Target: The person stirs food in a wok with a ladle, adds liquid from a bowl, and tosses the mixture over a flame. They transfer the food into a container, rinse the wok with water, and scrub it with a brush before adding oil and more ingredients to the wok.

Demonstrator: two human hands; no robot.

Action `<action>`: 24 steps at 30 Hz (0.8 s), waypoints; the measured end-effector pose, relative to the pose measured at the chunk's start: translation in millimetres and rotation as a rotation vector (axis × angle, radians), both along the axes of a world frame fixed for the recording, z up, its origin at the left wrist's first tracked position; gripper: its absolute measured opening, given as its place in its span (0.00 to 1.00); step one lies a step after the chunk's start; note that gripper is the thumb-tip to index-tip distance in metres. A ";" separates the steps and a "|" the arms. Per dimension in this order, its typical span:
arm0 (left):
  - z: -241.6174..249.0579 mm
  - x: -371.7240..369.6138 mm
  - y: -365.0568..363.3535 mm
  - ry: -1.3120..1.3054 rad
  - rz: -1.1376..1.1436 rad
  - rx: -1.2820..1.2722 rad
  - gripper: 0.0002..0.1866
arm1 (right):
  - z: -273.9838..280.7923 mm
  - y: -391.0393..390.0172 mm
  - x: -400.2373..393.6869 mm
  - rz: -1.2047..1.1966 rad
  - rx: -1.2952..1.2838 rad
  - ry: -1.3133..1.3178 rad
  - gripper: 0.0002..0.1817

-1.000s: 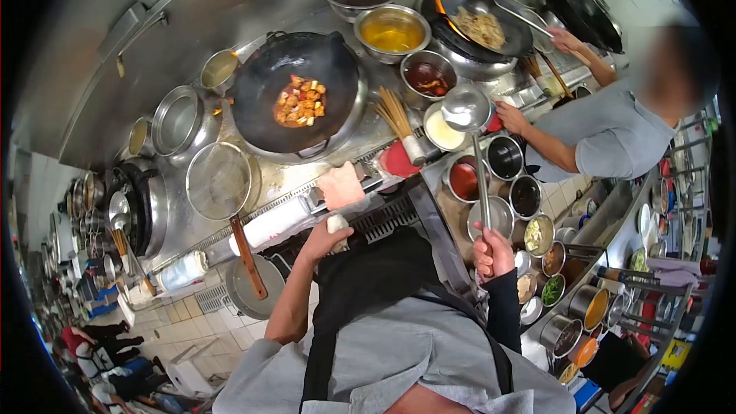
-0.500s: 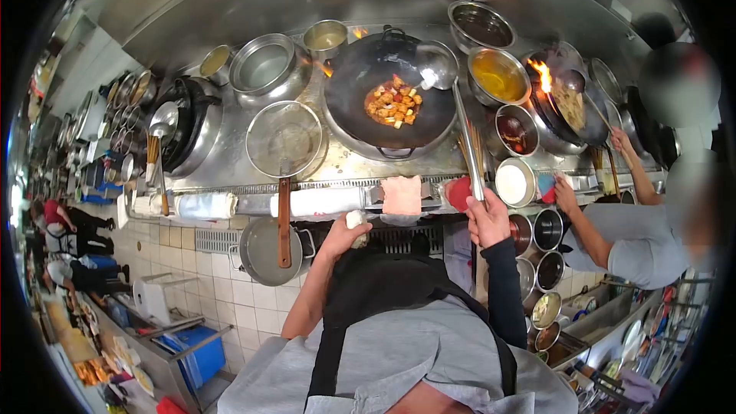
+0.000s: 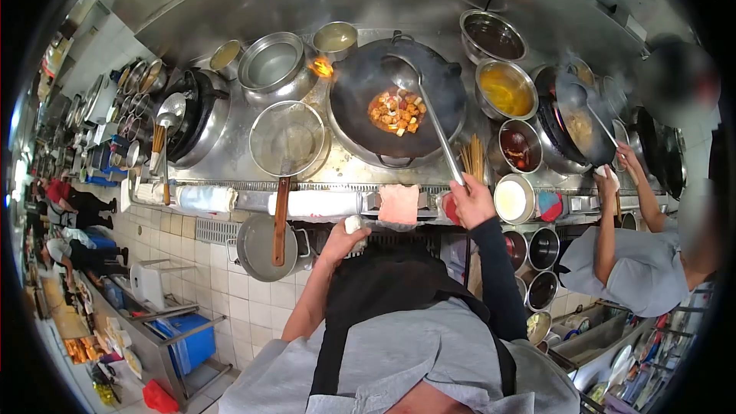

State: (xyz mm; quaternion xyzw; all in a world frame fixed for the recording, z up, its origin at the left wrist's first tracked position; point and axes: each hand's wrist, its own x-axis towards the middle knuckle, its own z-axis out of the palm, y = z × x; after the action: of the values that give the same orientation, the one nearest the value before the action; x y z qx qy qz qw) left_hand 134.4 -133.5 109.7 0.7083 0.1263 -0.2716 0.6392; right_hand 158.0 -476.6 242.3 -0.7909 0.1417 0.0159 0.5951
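My right hand (image 3: 472,204) is closed around the long handle of a metal ladle (image 3: 438,124). The ladle's bowl hangs over the far part of a large black wok (image 3: 356,119), just behind the food. Browned cubes with red and pale pieces (image 3: 396,113) sit in sauce at the wok's bottom. My left hand (image 3: 343,243), in front of the counter edge, is closed on a bunched white cloth (image 3: 353,224). A folded pink cloth (image 3: 399,204) lies on the rail between my hands.
A strainer (image 3: 287,138) with a wooden handle lies left of the wok. Flame (image 3: 320,67) rises beside the wok's left rim. Bowls of yellow liquid (image 3: 506,89) and red sauce (image 3: 520,146) stand right. A co-worker (image 3: 625,261) works at another wok (image 3: 583,130).
My right hand has moved slightly left and up, swinging the ladle bowl from the wok's right rim to above its far part. The co-worker's wok is now tilted up, a hand gripping near it.
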 end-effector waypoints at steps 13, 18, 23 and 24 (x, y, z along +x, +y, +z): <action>36.4 -1.4 -6.6 0.015 0.114 -0.267 0.20 | -32.5 -40.6 18.4 0.207 -0.562 0.043 0.18; 37.9 0.5 -9.1 0.064 0.042 -0.237 0.19 | -108.6 14.1 92.7 0.052 -0.739 0.106 0.16; 45.3 5.9 -14.4 0.148 0.127 -0.426 0.18 | -121.2 34.3 54.4 0.169 -0.111 0.156 0.14; 68.4 6.1 -16.5 0.196 0.192 -0.463 0.18 | -101.3 32.3 36.8 0.203 0.055 0.235 0.13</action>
State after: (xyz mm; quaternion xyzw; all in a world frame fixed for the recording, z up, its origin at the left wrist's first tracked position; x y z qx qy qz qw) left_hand 140.5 -150.0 178.1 0.4981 0.1886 -0.2988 0.7918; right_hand 194.9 -444.2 141.1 -0.7772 0.1292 0.1721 0.5913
